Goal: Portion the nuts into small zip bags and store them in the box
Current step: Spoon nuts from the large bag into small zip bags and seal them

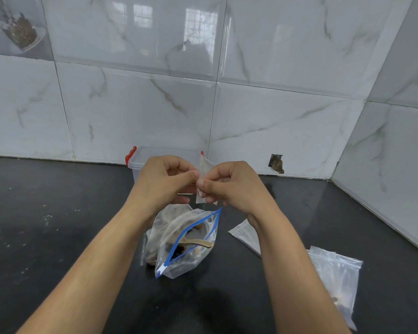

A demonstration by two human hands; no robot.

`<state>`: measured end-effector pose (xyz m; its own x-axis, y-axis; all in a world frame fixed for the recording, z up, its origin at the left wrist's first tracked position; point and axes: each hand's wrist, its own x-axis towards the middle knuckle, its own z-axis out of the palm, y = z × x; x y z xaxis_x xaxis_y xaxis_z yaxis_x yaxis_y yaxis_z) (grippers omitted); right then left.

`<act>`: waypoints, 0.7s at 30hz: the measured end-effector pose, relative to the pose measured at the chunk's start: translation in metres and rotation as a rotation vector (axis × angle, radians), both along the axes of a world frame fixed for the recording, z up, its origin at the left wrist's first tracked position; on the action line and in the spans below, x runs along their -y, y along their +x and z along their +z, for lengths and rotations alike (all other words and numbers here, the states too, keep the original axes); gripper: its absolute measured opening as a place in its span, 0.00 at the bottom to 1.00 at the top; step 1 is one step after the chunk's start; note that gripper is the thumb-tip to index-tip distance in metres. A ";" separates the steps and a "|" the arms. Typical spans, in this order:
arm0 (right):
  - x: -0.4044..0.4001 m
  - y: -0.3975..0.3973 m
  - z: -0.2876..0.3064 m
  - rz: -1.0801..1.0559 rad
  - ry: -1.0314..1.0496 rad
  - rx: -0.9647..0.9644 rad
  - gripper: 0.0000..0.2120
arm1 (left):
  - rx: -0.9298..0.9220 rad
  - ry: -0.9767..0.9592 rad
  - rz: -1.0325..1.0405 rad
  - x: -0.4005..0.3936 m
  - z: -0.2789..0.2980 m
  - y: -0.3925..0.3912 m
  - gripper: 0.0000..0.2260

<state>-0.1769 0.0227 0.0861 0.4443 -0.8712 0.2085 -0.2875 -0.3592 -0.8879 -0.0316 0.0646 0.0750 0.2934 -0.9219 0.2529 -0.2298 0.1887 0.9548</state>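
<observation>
the big bag (186,247) is lying on the counter (58,213), before the box (140,162). a spoon (198,242) is sitting in it. two small bags (245,233) are lying right of it.

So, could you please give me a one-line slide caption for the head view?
Both hands, left hand and right hand, pinch a small zip bag above the open nut bag.

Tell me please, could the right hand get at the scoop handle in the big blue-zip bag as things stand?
Probably not yet: the right hand and left hand both pinch a small zip bag. The scoop lies reachable in the big bag's open mouth.
</observation>
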 end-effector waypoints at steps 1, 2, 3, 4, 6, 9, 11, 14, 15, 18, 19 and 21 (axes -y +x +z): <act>-0.001 0.000 0.001 -0.003 0.014 0.003 0.06 | 0.056 -0.016 0.029 0.000 -0.001 0.000 0.03; -0.001 0.000 0.000 -0.018 0.019 -0.006 0.06 | 0.133 -0.033 0.064 0.001 -0.002 0.000 0.03; 0.000 0.001 0.000 -0.042 0.007 -0.033 0.07 | 0.215 -0.049 0.098 0.001 -0.003 -0.001 0.03; 0.000 0.002 -0.001 -0.073 -0.028 -0.077 0.08 | 0.290 -0.061 0.131 0.001 -0.004 -0.002 0.03; 0.001 0.006 -0.003 -0.145 -0.129 -0.183 0.08 | 0.408 -0.069 0.180 0.001 -0.006 -0.004 0.03; -0.002 0.013 -0.004 -0.225 -0.252 -0.304 0.06 | 0.467 -0.057 0.217 0.002 -0.007 -0.005 0.05; -0.002 0.015 -0.005 -0.296 -0.327 -0.341 0.04 | 0.480 -0.039 0.226 0.002 -0.007 -0.003 0.06; 0.000 0.014 -0.007 -0.356 -0.404 -0.360 0.03 | 0.499 -0.009 0.212 0.001 -0.007 -0.004 0.07; 0.000 0.013 -0.007 -0.338 -0.412 -0.375 0.05 | 0.497 0.000 0.203 0.001 -0.007 -0.004 0.08; -0.001 0.014 -0.009 -0.222 -0.385 -0.432 0.21 | 0.481 0.019 0.169 0.001 -0.005 -0.006 0.06; -0.001 0.014 -0.010 -0.201 -0.389 -0.447 0.23 | 0.482 0.023 0.160 0.001 -0.005 -0.006 0.06; 0.001 0.016 -0.013 -0.233 -0.439 -0.475 0.21 | 0.503 0.039 0.152 0.001 -0.005 -0.006 0.07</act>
<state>-0.1608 0.0212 0.0726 0.3864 -0.8345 0.3928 -0.7229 -0.5385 -0.4329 -0.0374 0.0637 0.0695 0.2753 -0.8900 0.3635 -0.6834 0.0848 0.7251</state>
